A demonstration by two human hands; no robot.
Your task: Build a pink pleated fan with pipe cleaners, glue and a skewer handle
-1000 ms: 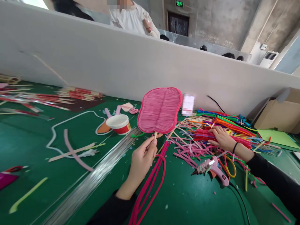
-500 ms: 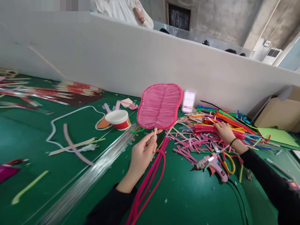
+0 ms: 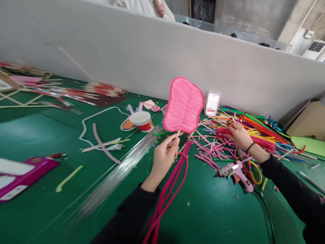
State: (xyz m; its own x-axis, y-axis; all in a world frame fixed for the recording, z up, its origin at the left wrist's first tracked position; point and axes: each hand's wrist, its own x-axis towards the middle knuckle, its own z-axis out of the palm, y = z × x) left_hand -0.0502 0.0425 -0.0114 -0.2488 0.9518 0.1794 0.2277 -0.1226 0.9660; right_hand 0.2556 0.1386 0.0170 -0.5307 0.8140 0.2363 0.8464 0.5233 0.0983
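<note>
My left hand [image 3: 166, 156] pinches the thin wooden stick handle of a pink hand fan [image 3: 184, 105]. The fan's face is pleated pink strands with a brighter pink rim, and it is raised above the table. Long deep-pink pipe cleaners [image 3: 172, 184] trail below that hand toward the front edge. My right hand [image 3: 240, 135] lies on a heap of coloured pipe cleaners, its outstretched fingers touching a pink bundle [image 3: 222, 131]; the fingertips are partly hidden. Below it lie a pink glue gun [image 3: 237, 173] and scissors with yellow handles [image 3: 258, 176].
Left of the fan are a paper cup [image 3: 142, 121], clear thin sticks [image 3: 129, 159] and a white cord [image 3: 83, 127]. A purple-and-white tool [image 3: 30, 174] lies at the far left. A grey partition [image 3: 127, 51] runs behind, with a person beyond. A cardboard box [image 3: 308, 118] stands right.
The view has swung left, so things sit further right. The fan has turned and looks narrower and brighter. My right hand's fingers have shifted onto the pink bundle.
</note>
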